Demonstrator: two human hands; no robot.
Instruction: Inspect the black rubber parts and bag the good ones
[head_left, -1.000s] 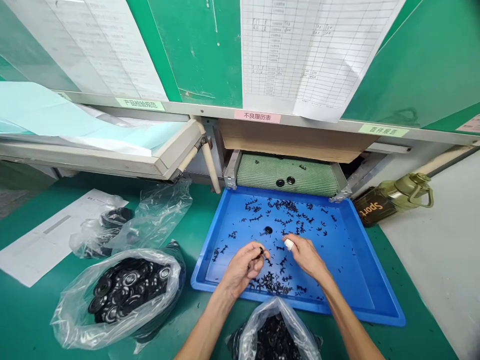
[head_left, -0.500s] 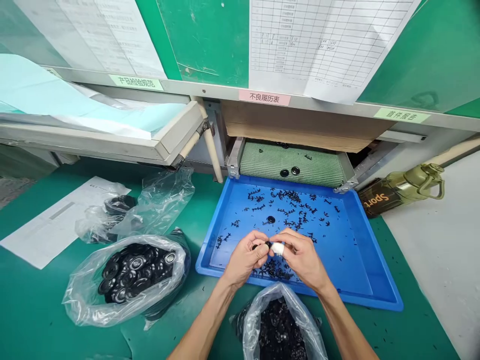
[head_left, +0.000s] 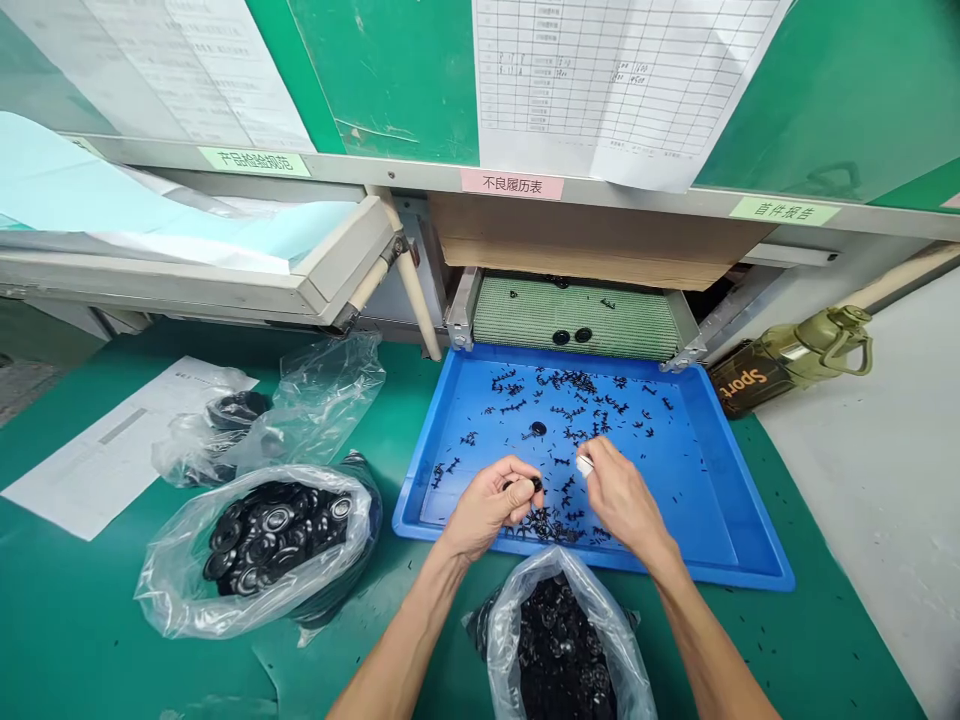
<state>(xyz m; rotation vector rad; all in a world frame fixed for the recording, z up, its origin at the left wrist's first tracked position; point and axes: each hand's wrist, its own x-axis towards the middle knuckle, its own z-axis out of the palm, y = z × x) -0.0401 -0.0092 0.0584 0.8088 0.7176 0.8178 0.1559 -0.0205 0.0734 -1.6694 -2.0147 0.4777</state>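
My left hand [head_left: 491, 503] pinches a small black round part [head_left: 535, 484] between thumb and fingers, above the near side of the blue tray [head_left: 720, 500]. To its right, apart from it, my right hand [head_left: 621, 498] has its fingers curled together, with a white wrap [head_left: 584, 465] on a fingertip; anything between those fingers is too small to make out. Another black round part [head_left: 538, 429] lies in the tray among many tiny black scraps [head_left: 577, 381]. Just below my hands stands an open clear bag [head_left: 564, 640] filled with small black parts.
A second open bag of black round parts [head_left: 274, 535] stands at left, near a crumpled plastic bag [head_left: 322, 390] and a paper sheet [head_left: 97, 450]. A green mesh conveyor [head_left: 630, 320] ends over the tray, carrying a few black parts. A bottle [head_left: 795, 355] lies tilted at right.
My right hand has moved right, away from my left hand; before, both met at the black part. My left hand still holds it. The view has shifted slightly.
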